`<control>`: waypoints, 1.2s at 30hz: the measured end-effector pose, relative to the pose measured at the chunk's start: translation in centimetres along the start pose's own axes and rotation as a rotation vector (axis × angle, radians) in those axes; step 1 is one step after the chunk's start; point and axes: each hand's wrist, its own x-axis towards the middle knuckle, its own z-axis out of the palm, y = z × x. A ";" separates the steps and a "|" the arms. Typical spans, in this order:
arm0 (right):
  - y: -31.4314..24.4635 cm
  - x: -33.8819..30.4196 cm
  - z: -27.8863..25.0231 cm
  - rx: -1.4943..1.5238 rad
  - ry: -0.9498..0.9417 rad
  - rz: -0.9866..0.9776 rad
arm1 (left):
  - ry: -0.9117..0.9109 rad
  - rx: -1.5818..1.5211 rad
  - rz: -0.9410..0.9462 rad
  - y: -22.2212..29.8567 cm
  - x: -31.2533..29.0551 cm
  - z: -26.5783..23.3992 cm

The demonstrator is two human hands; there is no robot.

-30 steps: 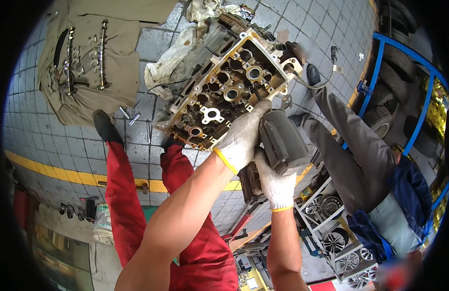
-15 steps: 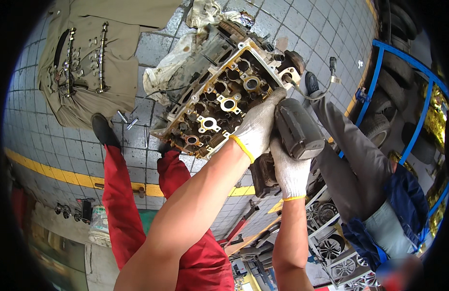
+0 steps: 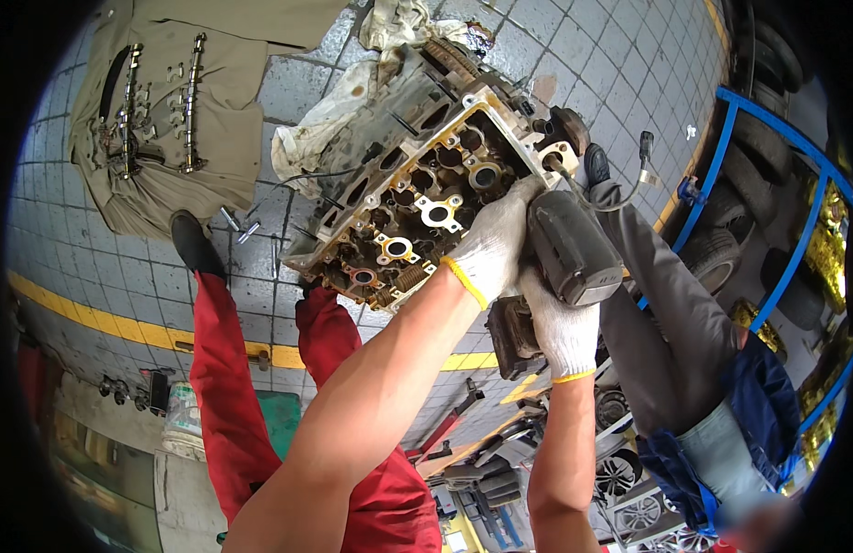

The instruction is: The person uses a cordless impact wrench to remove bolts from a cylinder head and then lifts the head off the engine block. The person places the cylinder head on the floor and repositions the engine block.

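Power tool [image 3: 576, 247], right of centre, beside open engine [image 3: 424, 177] at upper centre.
Right hand [image 3: 561, 323] is closed round the tool's handle; left hand [image 3: 498, 236] lies at its front end, fingers mostly hidden, so openness cannot be told.

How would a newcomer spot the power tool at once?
Start at the big engine part on the floor. By its lower right edge, the gloved right hand grips the power tool, with the left hand at its front. Its bulky, rounded dark-grey body stands apart from the engine part's open metalwork.
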 end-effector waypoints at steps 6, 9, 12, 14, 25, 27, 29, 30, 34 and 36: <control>0.1 0.5 -1.5 -0.087 -0.054 0.040 | -0.008 -0.053 -0.006 -0.1 -0.9 0.6; 0.2 0.7 -1.7 -0.038 -0.057 0.091 | 0.033 -0.108 -0.028 -0.1 -1.1 1.4; 0.0 0.5 -1.2 0.001 -0.025 0.095 | 0.088 -0.059 -0.010 -0.2 -1.0 1.4; -0.2 0.2 -0.6 -0.006 -0.002 0.091 | 0.072 -0.043 -0.017 -0.1 -0.8 1.0; -1.2 0.7 0.0 -0.255 -0.020 -0.006 | -0.048 -0.073 -0.120 0.8 0.2 0.0; -1.2 0.4 0.0 -0.248 -0.015 0.036 | -0.044 -0.017 -0.087 0.9 -0.3 0.0; -0.7 0.0 0.6 -0.196 0.020 0.047 | -0.055 -0.012 -0.072 0.9 -0.4 -0.1; -0.5 -0.1 0.8 -0.170 0.036 0.050 | -0.069 -0.035 -0.073 0.8 -0.2 -0.1; 0.0 -0.1 0.8 -0.155 0.010 0.014 | 0.013 0.009 -0.069 1.1 -0.4 0.3; 0.1 -0.2 1.2 -0.165 0.031 0.040 | -0.018 -0.012 -0.059 1.0 -0.5 0.3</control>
